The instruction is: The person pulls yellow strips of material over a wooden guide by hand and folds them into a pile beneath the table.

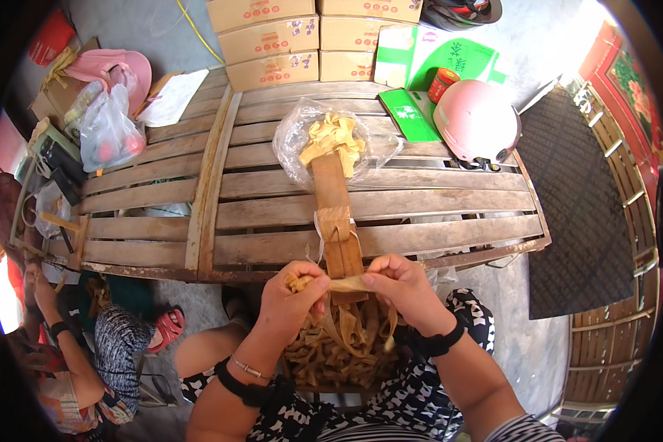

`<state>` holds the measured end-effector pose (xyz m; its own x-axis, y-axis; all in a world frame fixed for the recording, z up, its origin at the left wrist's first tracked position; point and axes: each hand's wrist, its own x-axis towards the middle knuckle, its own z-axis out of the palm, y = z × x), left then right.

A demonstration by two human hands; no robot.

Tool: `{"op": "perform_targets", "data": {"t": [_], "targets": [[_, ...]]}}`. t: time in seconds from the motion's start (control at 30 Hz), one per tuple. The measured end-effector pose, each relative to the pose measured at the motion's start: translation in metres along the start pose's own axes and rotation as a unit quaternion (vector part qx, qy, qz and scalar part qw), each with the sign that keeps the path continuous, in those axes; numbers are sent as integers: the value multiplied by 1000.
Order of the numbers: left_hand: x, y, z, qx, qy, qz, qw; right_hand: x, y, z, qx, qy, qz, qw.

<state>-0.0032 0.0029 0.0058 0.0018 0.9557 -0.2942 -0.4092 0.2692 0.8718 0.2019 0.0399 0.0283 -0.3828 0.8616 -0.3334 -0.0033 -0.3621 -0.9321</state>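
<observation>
My left hand [297,298] pinches a bunched tan strip, and its flattened length [346,285] runs across to my right hand [398,291], whose thumb and fingers grip the other end. Both hands are at the near end of a narrow wooden board [331,184], which has white string around its middle. Below my hands a heap of brownish strips [339,353] lies in a container on my lap, with some strips hanging down. At the board's far end, pale yellow folded pieces [328,136] sit on a clear plastic bag [291,147].
Slatted table [449,199]; stacked cartons [272,66]; green flattened boxes [409,114], red can [443,85], pink helmet [475,118]; bagged items [110,125] and pink cap [118,66]. Dark mat [567,214] at right. A co-worker's arm [62,346] and sandalled foot [168,328] at lower left.
</observation>
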Motion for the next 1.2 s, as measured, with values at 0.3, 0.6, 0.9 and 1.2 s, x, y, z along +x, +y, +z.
{"op": "perform_targets", "data": {"t": [0.3,0.6,0.9,1.2], "targets": [[41,-46,-22,283,109,124,945,40,30,2,-421,188,-296,837],[-21,-34,5,133,-41,42,989,1,14,28,-328,-30,-468,820],[-48,30,20,150,-335,16,930,-11,-2,13,-216,-93,-231,944],[-30,6,14,543,-42,449,708,-25,25,28,228,-176,189,939]]}}
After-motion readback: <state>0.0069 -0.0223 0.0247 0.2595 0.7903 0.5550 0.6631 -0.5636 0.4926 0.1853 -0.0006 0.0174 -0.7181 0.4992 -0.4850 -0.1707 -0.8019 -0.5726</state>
